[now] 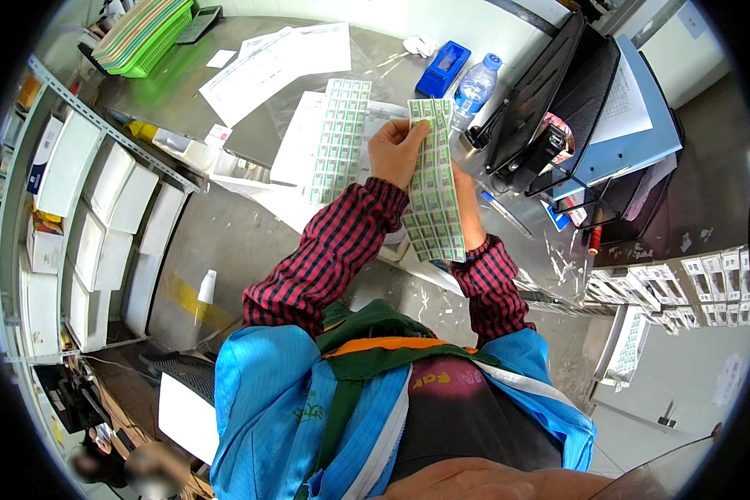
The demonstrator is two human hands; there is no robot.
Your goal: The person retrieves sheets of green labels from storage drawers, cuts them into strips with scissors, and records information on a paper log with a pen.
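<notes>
A long sheet of small green-and-white labels (pixel 433 196) is held up in front of me. My left hand (pixel 394 152) is closed on its left edge near the far end, the thumb lying over the printed face. Behind the right edge of that sheet is my right hand (pixel 468 208); the sheet covers its fingers, so their grip cannot be seen. Another sheet of the same labels (pixel 340 133) lies on white papers (pixel 302 142) just left of my left hand.
Beyond my hands are a blue box-like object (pixel 443 69) and a water bottle (pixel 477 87). A black mesh file rack (pixel 542 96) with a blue folder (pixel 625 162) stands at right, a pen (pixel 508 215) near it. White bins (pixel 100 242) fill a left-hand shelf; a green basket (pixel 154 50) sits far left.
</notes>
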